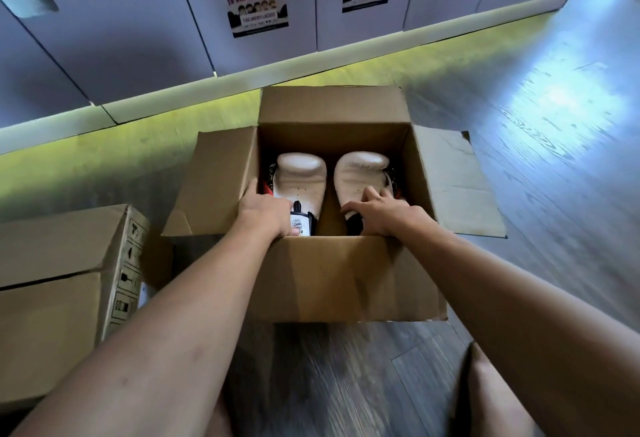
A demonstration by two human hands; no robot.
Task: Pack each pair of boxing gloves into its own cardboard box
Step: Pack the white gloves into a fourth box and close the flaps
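Grey wood floor (346,367) fills the bottom and the right side, with lots of free space there. A row of lockers (138,38) stands along the far edge.

An open box (346,280) sits on the floor in the middle. Its left flap (221,176) and right flap (453,187) are folded out to the sides, and the far flap (329,104) stands up, so the top is wide open. A closed box (52,315) sits just beside it on the left, so that side is tight.

Both bare arms reach straight forward over the near edge and down into the open box. The left hand (268,211) is by the left inside wall, back up, with its fingers curled round the cuff of the left glove (301,176). The right hand (381,211) lies on top of the right glove (360,173) with its fingers spread out, touching it and not wrapped round it.

Both white gloves lie flat on the bottom of the open box, side by side, with a thin gap between them. Their long way points away from the person: round ends far, cuffs near.
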